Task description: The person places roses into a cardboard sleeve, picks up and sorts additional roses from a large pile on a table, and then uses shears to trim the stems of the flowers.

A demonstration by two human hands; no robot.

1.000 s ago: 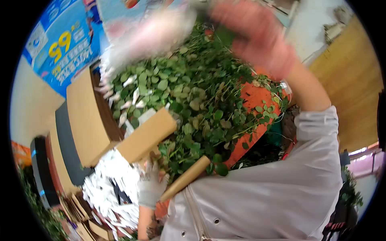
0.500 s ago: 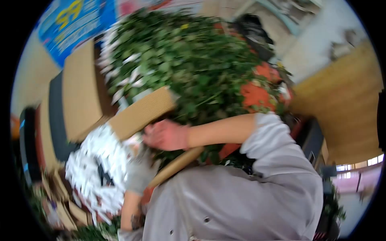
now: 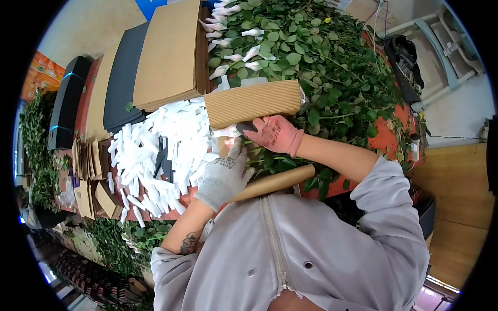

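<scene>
My left hand (image 3: pixel 224 177), in a pale grey glove, lies with fingers stretched out over brown paper and a pinkish flower head (image 3: pixel 229 142). My right hand (image 3: pixel 274 136), in a pink glove with dark fingertips, has its fingers closed at the base of a white-sleeved flower bud (image 3: pixel 226 131). Leafy stems (image 3: pixel 275 159) run to the right beneath that hand. Just above both hands is a ribbed cardboard piece (image 3: pixel 254 102). A rolled brown paper (image 3: pixel 275 182) lies against the grey jacket.
White sleeves (image 3: pixel 179 140) are heaped left of my hands. Behind them stand stacks of brown card (image 3: pixel 168 52) and black card (image 3: pixel 124 72). Many leafy stems with white-sleeved buds (image 3: pixel 251 53) cover the back of the red table (image 3: pixel 385 136). A folding chair (image 3: pixel 441 57) is at the upper right.
My right hand has come down from above the leaves to the bud beside my left hand. The blurred pale object near it earlier is gone from there. The camera view has turned.
</scene>
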